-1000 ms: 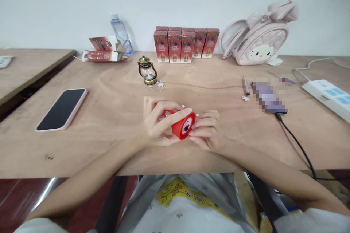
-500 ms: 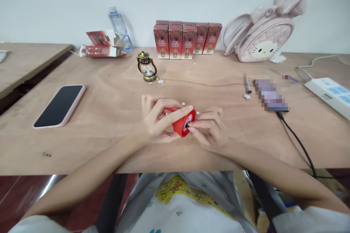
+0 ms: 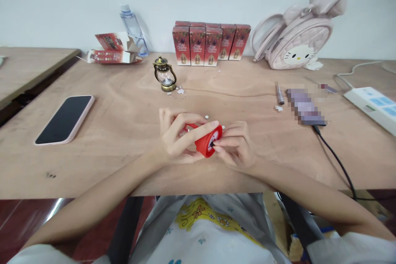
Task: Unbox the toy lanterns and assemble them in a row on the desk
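My left hand (image 3: 177,137) is wrapped round a small red toy lantern (image 3: 206,142), holding it on its side just above the wooden table (image 3: 123,132) with its round base turned to the right. My right hand (image 3: 236,146) is pinched, its fingertips pressed against the white and black centre of that base. What the fingertips hold, if anything, is too small to see. A few tiny round white pieces (image 3: 206,117) lie on the table just behind the lantern.
A bronze lantern (image 3: 165,75) stands behind, with small parts beside it. Red boxes (image 3: 210,43), a water bottle (image 3: 133,29) and an opened box (image 3: 111,48) line the back; a pink bag (image 3: 298,39) right. A phone (image 3: 64,119) lies left; a screwdriver (image 3: 279,93), blurred device and power strip (image 3: 371,105) right.
My right fingers have drawn together from a loose hold into a pinch at the lantern's base. The lantern has tipped slightly; the view has shifted a little.
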### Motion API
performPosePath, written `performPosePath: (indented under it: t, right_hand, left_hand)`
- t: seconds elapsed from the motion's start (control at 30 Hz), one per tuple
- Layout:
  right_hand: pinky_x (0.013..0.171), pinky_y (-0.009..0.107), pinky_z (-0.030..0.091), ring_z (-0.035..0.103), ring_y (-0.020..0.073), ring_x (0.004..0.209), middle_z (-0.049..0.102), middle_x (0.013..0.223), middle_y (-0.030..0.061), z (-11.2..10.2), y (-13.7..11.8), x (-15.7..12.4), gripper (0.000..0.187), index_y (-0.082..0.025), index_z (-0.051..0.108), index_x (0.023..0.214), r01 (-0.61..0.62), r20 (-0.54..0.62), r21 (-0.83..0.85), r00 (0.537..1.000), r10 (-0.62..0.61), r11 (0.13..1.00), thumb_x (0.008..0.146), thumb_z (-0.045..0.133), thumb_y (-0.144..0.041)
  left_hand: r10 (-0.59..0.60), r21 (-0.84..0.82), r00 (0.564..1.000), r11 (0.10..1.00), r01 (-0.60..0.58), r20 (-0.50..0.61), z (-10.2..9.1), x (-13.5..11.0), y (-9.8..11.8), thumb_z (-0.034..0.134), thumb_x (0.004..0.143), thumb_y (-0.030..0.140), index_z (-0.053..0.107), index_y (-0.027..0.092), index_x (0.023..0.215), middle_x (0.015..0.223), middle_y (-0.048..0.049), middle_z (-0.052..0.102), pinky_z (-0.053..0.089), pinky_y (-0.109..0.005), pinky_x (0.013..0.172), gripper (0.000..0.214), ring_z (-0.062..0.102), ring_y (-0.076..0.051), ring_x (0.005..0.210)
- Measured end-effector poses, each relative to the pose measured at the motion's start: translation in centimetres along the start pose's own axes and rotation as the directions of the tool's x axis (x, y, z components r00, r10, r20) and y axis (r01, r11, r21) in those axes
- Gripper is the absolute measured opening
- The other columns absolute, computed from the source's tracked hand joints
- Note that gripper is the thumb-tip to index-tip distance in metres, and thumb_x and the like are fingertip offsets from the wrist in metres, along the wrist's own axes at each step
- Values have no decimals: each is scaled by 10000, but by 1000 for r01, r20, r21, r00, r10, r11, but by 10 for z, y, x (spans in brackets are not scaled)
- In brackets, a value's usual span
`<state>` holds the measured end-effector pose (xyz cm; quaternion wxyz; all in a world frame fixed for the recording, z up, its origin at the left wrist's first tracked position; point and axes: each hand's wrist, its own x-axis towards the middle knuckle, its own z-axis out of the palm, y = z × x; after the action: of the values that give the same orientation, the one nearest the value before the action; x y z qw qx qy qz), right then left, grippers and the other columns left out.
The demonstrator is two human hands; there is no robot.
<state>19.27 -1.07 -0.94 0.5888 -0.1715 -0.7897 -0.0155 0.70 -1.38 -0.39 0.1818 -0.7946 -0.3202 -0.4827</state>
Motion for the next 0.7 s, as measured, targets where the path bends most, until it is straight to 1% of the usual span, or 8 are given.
performPosePath:
  t: [0.17,0.3,0.4,0.57,0.63,0.7]
  right_hand:
    - [639,343,470,592,160,718,605,771,9,0,2,-1,163,-238,573,957,28,13,34,1000,-29,999,821,607,-156]
    - [636,330,476,581,154,700,617,764,13,2,2,0,176,-220,593,925,25,-3,-2,1000,-25,1000,789,624,-113]
    - [636,324,472,576,148,697,628,752,10,2,2,1,133,-218,607,887,-12,16,-30,1000,12,999,793,623,-126]
    - [635,330,472,592,139,669,630,708,-8,3,5,1,52,-232,611,809,-111,54,-16,992,112,994,825,598,-183]
    - [634,330,469,592,138,665,632,706,-9,2,7,2,55,-228,608,804,-101,70,7,992,100,995,823,596,-178]
    - [630,324,469,584,136,666,631,720,-6,1,10,3,63,-228,600,830,-54,73,44,996,50,998,822,591,-166]
  left_hand:
    - [-27,-53,999,998,28,19,-1,0,0,591,760,601,587,362,1205,887,-34,611,362,-390,759,505,518,-204,790]
    - [5,-44,998,999,-2,61,-5,5,-3,643,738,573,574,319,1245,877,-43,607,377,-358,728,571,493,-191,794]
    - [22,-13,996,1000,-21,85,-5,6,-7,656,735,559,586,291,1246,881,-55,614,380,-352,717,581,483,-194,798]
    - [8,47,995,999,-13,104,-1,0,-11,659,718,587,615,295,1220,888,-69,610,377,-358,721,583,476,-204,805]
    - [10,43,994,999,-14,109,-1,0,-10,659,718,588,616,286,1218,890,-72,606,384,-357,723,586,478,-204,806]
    - [10,7,994,1000,-11,110,-2,3,-8,650,731,579,604,269,1232,893,-72,599,398,-354,727,591,483,-201,811]
